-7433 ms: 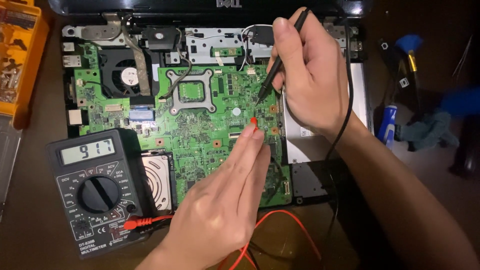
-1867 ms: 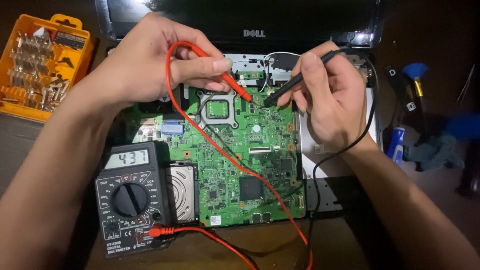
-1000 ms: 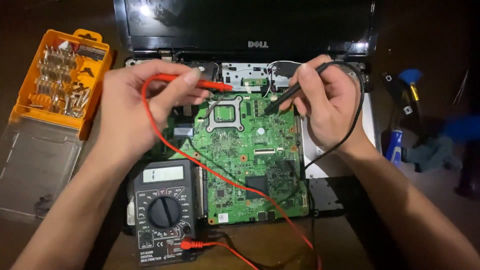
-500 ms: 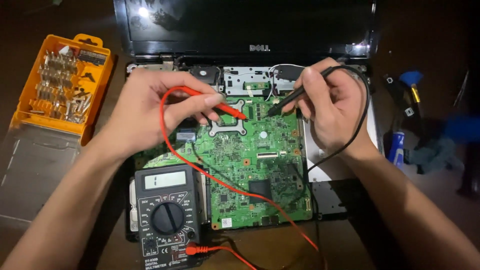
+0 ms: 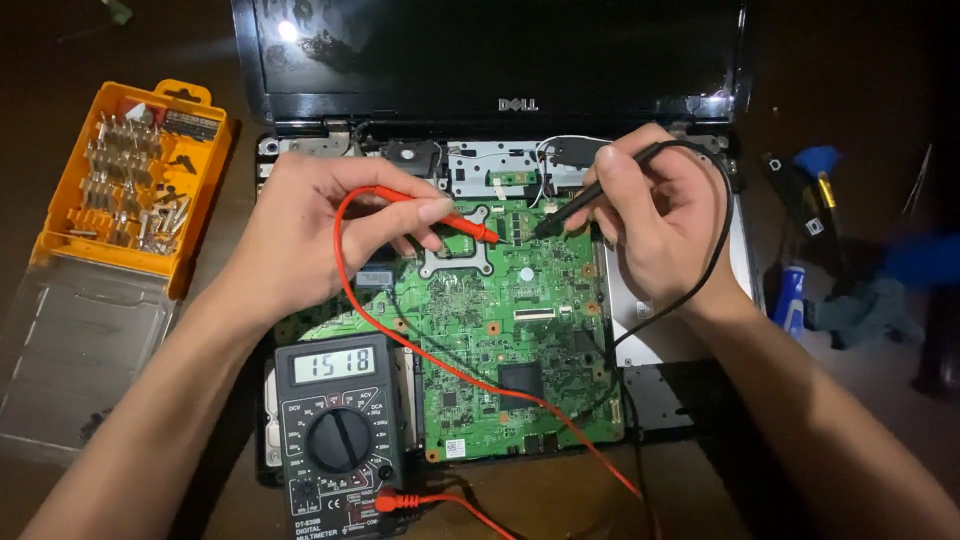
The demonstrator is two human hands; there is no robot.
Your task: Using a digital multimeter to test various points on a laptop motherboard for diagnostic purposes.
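Dim light covers a dark brown tabletop (image 5: pixel 880 420), and only the middle of the scene is lit well enough to read. An opened laptop sits there with its black screen (image 5: pixel 500 50) tilted back and its green motherboard (image 5: pixel 500 340) bare in the lower shell.

On that board the left hand (image 5: pixel 300 235) is closed on a red multimeter probe (image 5: pixel 440 215), pinched between thumb and fingers, its tip down near the silver processor bracket (image 5: pixel 455 250). The right hand (image 5: pixel 650 225) grips a black multimeter probe (image 5: pixel 590 195), whose tip lands just right of the red one. The two tips are close together but apart.

A black digital multimeter (image 5: pixel 335 435) rests on the lower left of the laptop, its display lit, with the red lead (image 5: pixel 450 370) looping across the board to its socket.

The tips stand among tightly packed parts, so a small slip of either hand could bridge two neighbouring pads and short them. The red lead lies slack over the components and could snag as the hand shifts, dragging the probe off its point. The meter sits on the laptop rather than the table, so a tug on the lead could shift it.

An orange screwdriver bit case (image 5: pixel 135 185) lies open at the left, with its clear lid (image 5: pixel 70 360) below it. Blue-handled tools (image 5: pixel 800 290) lie in shadow at the right, too dark to identify.
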